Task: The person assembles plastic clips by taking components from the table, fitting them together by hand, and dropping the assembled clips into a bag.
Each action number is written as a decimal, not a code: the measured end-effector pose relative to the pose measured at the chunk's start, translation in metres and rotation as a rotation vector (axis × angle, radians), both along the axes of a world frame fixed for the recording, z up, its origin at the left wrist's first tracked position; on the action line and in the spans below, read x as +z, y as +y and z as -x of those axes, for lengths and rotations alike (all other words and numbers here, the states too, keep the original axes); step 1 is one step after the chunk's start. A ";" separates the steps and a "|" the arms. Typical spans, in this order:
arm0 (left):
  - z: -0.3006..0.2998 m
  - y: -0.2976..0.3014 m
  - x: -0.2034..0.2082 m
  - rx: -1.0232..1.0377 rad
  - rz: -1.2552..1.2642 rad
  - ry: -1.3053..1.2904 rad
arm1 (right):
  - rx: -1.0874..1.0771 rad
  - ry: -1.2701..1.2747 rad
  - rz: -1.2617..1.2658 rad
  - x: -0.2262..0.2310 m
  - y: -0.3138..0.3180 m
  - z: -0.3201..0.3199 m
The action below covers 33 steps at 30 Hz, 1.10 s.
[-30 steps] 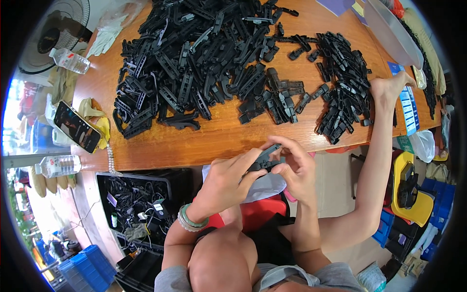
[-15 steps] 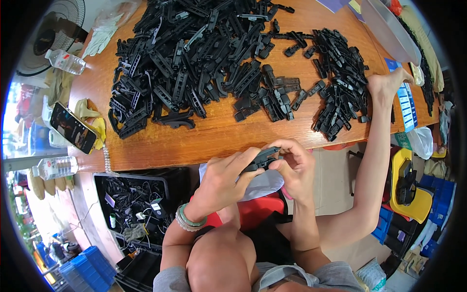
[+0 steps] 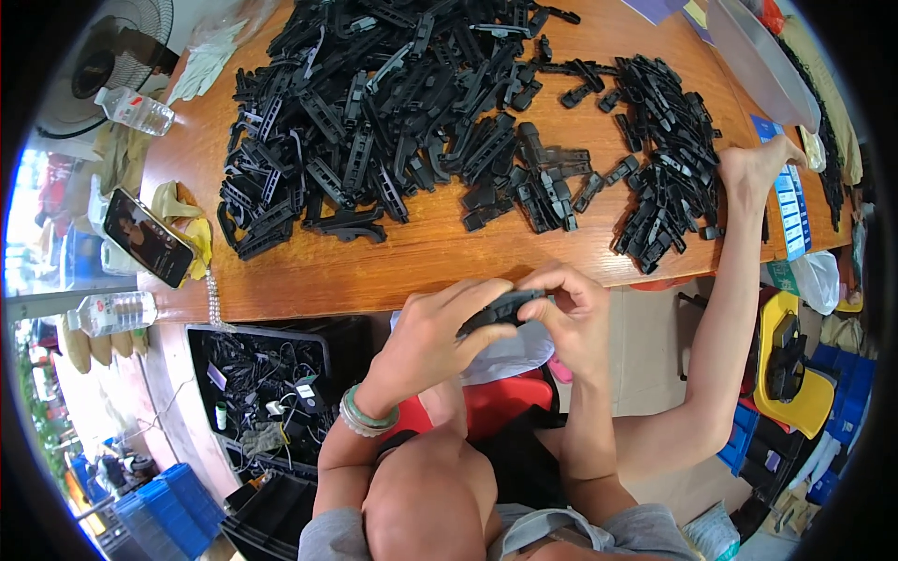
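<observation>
My left hand (image 3: 426,341) and my right hand (image 3: 572,316) together grip a small black plastic part (image 3: 500,309) just below the near edge of the wooden table (image 3: 421,264). The fingers of both hands close around its ends. A green bracelet (image 3: 367,417) sits on my left wrist. On the table lies a big heap of similar black plastic parts (image 3: 393,103). A smaller group of the parts (image 3: 673,140) lies to the right.
A bare leg rises at the right, its foot (image 3: 756,168) resting on the table edge. A phone (image 3: 148,238) and water bottles (image 3: 136,110) (image 3: 112,311) lie at the left. Below the table stands a black crate of cables (image 3: 262,383); a yellow chair (image 3: 795,374) is at the right.
Both hands stay on the black part in nearly the same place; the fingers have shifted slightly on it. The view has moved a little.
</observation>
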<state>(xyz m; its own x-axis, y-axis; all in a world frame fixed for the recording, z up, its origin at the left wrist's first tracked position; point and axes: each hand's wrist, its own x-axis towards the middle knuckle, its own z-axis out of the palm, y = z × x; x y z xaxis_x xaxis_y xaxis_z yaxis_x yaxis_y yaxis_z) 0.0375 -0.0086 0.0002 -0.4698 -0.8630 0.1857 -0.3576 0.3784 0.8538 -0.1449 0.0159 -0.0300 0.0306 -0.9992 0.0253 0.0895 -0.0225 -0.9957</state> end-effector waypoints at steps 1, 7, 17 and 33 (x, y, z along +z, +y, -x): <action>-0.004 -0.001 0.002 0.005 0.000 -0.004 | 0.100 0.122 -0.003 0.003 -0.001 0.002; -0.052 -0.030 0.000 0.492 0.383 -0.142 | -0.149 0.465 0.276 0.010 -0.040 -0.016; -0.064 -0.039 -0.009 0.478 0.425 -0.531 | -0.366 1.041 0.483 0.005 -0.053 -0.034; -0.032 -0.002 -0.004 0.487 -0.046 -0.058 | -0.097 -0.139 -0.006 0.010 0.005 -0.013</action>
<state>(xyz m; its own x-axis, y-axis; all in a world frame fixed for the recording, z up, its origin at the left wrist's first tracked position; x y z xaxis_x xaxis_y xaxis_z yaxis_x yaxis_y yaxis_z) 0.0696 -0.0107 -0.0035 -0.0181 -0.9917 0.1273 -0.5309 0.1175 0.8393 -0.1318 0.0214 -0.0198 -0.0692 -0.9975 0.0169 0.2239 -0.0320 -0.9741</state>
